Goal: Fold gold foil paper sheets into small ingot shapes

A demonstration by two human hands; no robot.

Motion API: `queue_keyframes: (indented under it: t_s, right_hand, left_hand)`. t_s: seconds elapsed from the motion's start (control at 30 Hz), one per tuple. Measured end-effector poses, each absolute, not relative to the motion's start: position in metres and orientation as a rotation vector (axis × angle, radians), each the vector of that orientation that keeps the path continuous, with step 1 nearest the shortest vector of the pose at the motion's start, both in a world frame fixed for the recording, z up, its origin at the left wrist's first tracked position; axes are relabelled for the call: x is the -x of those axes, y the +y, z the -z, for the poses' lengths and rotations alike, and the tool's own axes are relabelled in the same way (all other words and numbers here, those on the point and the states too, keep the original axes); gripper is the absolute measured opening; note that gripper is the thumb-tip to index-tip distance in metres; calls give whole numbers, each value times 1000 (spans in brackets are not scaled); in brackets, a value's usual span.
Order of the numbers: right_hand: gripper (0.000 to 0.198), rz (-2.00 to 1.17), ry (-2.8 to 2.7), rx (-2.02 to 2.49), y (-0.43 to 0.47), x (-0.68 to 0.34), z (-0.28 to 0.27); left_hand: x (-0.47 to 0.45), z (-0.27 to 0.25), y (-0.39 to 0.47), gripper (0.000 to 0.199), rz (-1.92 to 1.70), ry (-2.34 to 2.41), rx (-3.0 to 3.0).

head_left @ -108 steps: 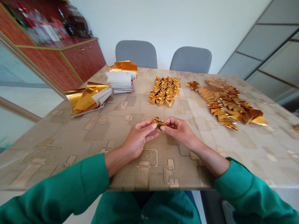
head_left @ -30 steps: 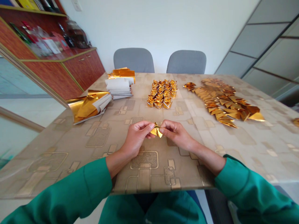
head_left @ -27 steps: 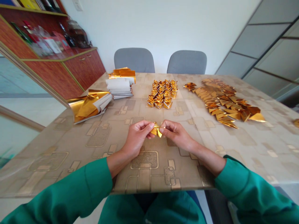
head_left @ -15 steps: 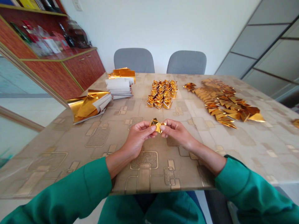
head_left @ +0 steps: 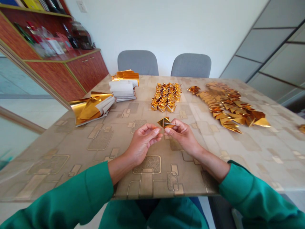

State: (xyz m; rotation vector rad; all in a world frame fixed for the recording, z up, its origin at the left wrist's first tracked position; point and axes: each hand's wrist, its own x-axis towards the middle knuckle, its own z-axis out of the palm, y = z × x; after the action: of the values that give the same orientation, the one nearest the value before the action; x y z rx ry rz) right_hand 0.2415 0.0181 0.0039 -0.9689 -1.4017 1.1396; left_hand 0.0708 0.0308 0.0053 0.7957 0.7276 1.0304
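Note:
A small folded piece of gold foil paper (head_left: 166, 122) is held above the table, its pointed left end turned toward my left side. My right hand (head_left: 182, 135) pinches it at the right and lower edge between thumb and fingers. Just left of and below the piece is my left hand (head_left: 144, 141), thumb against curled fingers, with nothing visible between them. Beyond my hands stand several folded gold paper ingots (head_left: 166, 97), grouped in tight rows. To the right lies a spread of flat, pointed gold folded papers (head_left: 226, 105).
At the left, loose gold foil sheets (head_left: 89, 109) lie curled beside a stack of white-backed paper (head_left: 122, 90). A patterned cloth covers the table (head_left: 100, 175). Two grey chairs (head_left: 138, 62) stand behind it, with a wooden cabinet (head_left: 83, 71) at the far left.
The gold piece has turned in my fingers and now shows a pointed, faceted side. My left hand has come off it, while my right hand keeps its pinch.

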Motion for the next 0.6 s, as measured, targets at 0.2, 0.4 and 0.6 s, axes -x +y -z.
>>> queue_keyframes:
  t_s: [0.2,0.4,0.6]
  right_hand:
    - [36,-1070,-1420,996,12,-235,-4]
    - [26,-905,-1528,1046,9,-231,-1]
    - [17,-808,-1698,1077,7,-233,-4]
  left_hand:
    - [-73,-5,30,29,-1088,721,-766]
    - [-75,-4,29,26,-1127,744,-801]
    - [-75,-6,27,27,-1144,758,-885]
